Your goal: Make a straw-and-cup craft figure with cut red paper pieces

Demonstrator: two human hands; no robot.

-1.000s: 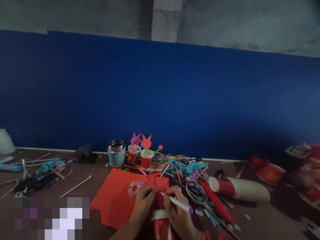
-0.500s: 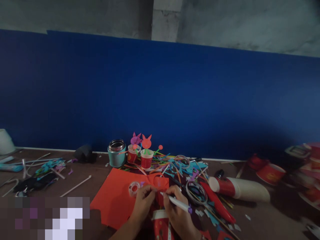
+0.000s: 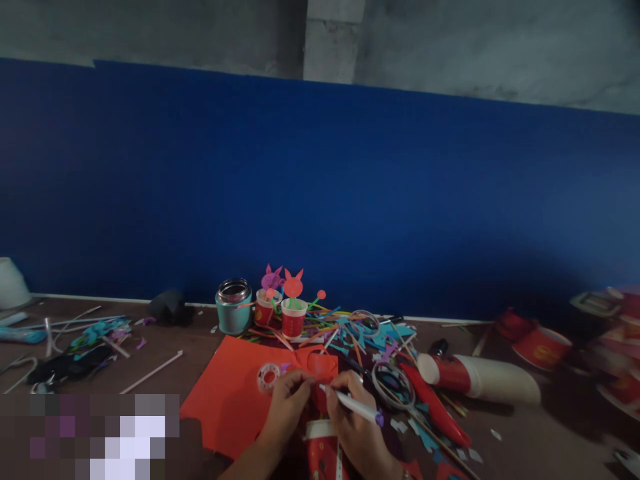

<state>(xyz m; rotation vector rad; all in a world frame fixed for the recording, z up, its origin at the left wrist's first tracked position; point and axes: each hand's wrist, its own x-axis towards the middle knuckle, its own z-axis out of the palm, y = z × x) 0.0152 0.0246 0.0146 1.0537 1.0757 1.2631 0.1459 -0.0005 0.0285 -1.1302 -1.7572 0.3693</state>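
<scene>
My right hand (image 3: 357, 420) is closed around a white marker (image 3: 361, 407) with a purple end, its tip pointing left toward my other hand. The fingers of my left hand (image 3: 286, 400) are pinched together just left of that tip; what lies in them is too small to make out. Below and between the hands stands a red paper cup (image 3: 321, 445) with a white rim, cut off by the bottom edge. Under my left hand spreads a sheet of red paper (image 3: 230, 393), and a tape roll (image 3: 269, 378) rests on it.
Behind are two cup figures, one with a red cat-like head (image 3: 293, 287), one with a purple head (image 3: 271, 279), beside a teal thermos (image 3: 233, 310). Paper scraps and straws (image 3: 345, 333) lie rightward, near a red pouch (image 3: 440, 410) and stacked cups (image 3: 500, 379). A blue panel (image 3: 320, 187) rises behind.
</scene>
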